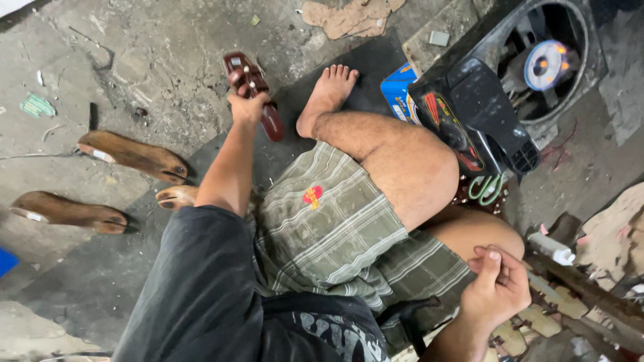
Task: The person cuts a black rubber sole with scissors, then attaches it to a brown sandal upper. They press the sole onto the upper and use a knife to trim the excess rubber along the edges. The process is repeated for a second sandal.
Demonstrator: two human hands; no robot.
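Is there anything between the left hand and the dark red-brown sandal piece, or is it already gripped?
Nothing visible stands between them. The left hand is closed around the dark red-brown sandal piece, raised above the grey concrete floor. The right hand rests by the knee, apart from it.

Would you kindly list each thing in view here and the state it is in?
Left hand: closed around a brown sandal.
Brown sandal: held up off the floor.
Right hand: curled, resting on the knee, holding nothing visible.
Two wooden soles: lying flat on the concrete floor.
Fan: lying on the floor; spinning or not, unclear.
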